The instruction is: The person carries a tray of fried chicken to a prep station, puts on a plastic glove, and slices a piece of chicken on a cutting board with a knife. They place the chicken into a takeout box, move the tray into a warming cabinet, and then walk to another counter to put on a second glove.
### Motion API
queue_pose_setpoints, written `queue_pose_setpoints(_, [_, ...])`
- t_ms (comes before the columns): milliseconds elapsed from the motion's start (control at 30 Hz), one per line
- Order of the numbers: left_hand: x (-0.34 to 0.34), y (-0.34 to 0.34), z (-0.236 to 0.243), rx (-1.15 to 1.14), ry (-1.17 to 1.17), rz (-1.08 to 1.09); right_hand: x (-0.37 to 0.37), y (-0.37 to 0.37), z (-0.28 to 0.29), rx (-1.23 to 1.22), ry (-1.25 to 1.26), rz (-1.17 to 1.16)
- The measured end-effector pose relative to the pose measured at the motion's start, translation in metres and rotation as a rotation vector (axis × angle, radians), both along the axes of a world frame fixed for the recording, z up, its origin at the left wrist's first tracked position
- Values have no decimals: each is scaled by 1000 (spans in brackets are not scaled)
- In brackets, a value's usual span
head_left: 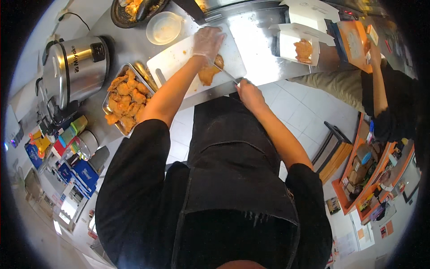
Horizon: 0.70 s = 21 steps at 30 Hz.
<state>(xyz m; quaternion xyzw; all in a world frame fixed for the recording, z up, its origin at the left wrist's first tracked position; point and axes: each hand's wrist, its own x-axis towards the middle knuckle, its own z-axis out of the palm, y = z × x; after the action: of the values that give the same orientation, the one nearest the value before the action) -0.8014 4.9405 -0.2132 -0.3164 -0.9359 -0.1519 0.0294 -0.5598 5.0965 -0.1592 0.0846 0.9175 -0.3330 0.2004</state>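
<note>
A piece of fried chicken [207, 75] lies on the white cutting board [177, 58] at the counter's near edge. My right hand [251, 94], bare, is closed around the handle of a knife [226, 73]. Its thin blade slants up and left to the chicken, touching or just over it. In a clear plastic glove, my left hand [208, 42] reaches over the board beyond the chicken. Its fingers look stretched out, though they are slightly blurred, and the palm side is hidden. My left wrist passes close beside the chicken's far end.
Left of the board sits a metal tray [107, 105] of fried chicken; a silver cooker [83, 67] stands behind it. A clear bowl [164, 28] and a dark mortar [118, 17] are farther back. At right, an open box [286, 47] holds chicken, near another person's arm [380, 87].
</note>
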Motion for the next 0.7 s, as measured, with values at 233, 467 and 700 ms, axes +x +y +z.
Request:
queue_pose_setpoints(233, [18,7,48,27,-191,62,8,7,44,53,-192,63])
queue_pose_setpoints(467, [17,-13,18,-136,-130,78,5,-4,18,20,-74,63])
queue_pose_setpoints(700, [29,-33,19,254,-49,169,15,-10,9,1,-58,63])
